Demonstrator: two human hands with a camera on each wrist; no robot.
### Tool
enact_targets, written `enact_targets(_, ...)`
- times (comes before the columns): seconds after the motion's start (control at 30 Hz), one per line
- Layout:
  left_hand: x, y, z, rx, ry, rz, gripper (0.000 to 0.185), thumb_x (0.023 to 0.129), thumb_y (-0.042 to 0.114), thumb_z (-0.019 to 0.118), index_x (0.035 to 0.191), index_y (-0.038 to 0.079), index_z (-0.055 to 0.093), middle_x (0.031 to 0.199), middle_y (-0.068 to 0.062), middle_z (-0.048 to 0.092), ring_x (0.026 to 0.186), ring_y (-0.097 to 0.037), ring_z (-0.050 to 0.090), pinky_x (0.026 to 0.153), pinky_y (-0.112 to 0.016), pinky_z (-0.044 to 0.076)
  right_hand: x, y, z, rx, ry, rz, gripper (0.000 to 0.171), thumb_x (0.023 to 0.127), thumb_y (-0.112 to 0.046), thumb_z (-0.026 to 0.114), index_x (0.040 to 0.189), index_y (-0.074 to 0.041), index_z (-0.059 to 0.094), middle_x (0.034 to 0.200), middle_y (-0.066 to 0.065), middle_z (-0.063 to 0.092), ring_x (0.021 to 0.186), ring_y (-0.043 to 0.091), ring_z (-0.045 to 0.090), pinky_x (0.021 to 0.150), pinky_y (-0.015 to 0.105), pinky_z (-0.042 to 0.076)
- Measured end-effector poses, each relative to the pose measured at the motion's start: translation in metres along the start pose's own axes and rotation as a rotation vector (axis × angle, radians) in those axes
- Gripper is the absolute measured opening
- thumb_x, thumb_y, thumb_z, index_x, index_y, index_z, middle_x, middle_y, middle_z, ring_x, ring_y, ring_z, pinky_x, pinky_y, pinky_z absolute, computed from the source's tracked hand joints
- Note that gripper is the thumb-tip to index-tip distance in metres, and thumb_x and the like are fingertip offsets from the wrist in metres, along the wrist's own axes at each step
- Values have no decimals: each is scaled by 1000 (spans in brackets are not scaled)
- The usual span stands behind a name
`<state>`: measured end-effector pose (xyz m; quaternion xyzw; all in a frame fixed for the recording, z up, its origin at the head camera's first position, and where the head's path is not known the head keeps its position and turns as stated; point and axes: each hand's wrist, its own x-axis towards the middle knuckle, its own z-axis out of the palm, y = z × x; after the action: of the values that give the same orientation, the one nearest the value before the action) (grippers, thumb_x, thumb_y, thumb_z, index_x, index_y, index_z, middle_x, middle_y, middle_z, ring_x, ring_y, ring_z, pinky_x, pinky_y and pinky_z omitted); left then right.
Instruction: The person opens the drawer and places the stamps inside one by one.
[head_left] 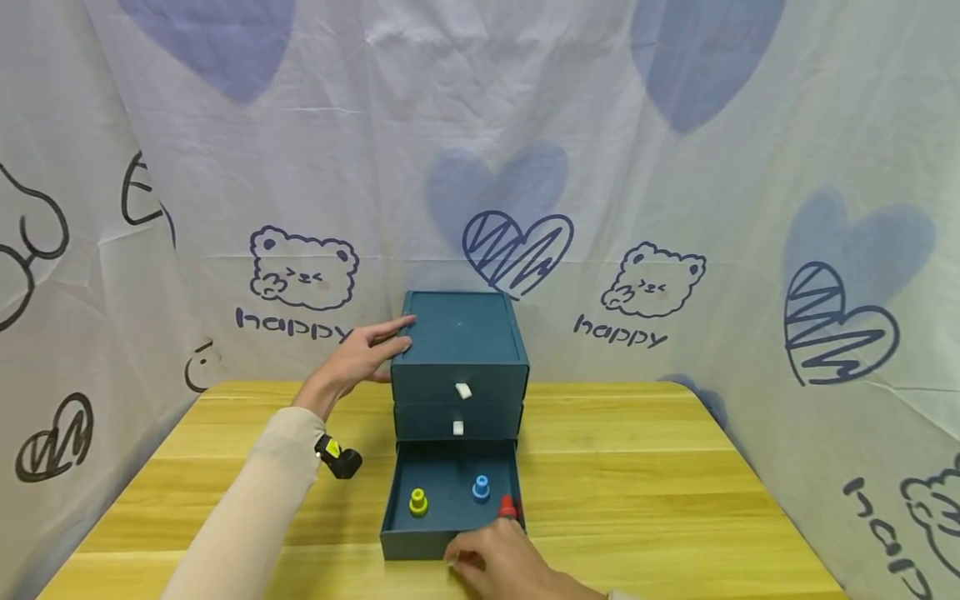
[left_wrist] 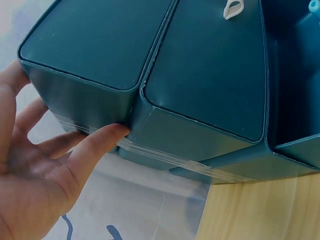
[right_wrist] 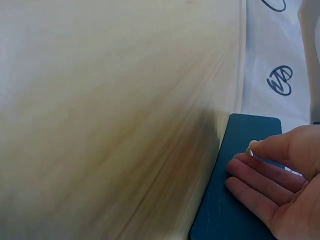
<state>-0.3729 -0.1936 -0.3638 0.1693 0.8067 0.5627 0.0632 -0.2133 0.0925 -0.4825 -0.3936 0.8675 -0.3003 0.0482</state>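
Note:
A dark teal drawer cabinet stands on the table, its bottom drawer pulled out toward me. Inside that drawer are a yellow peg, a blue peg and a red peg, the red one partly hidden behind my right hand. In the right wrist view, my thumb and index finger pinch a small white pull tab at the drawer's front. My left hand rests against the cabinet's left side, its fingers and thumb extended along it in the left wrist view.
Two upper drawers are closed, each with a white tab: the top tab and the middle tab. Clear tape runs along the cabinet's side. Behind the wooden table hangs a printed white cloth.

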Motion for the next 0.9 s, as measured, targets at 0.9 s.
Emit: enact_targets(0.9,-3,1,1,-6,-1,1,61,108,39,54,163,23,33,172,-15,22,156,-42,27,110,-66,46,39,32,-5,-101,258,-46,7,90,-1,76,89,-8,80,85,0,80,73,-3,67,68,8,52)
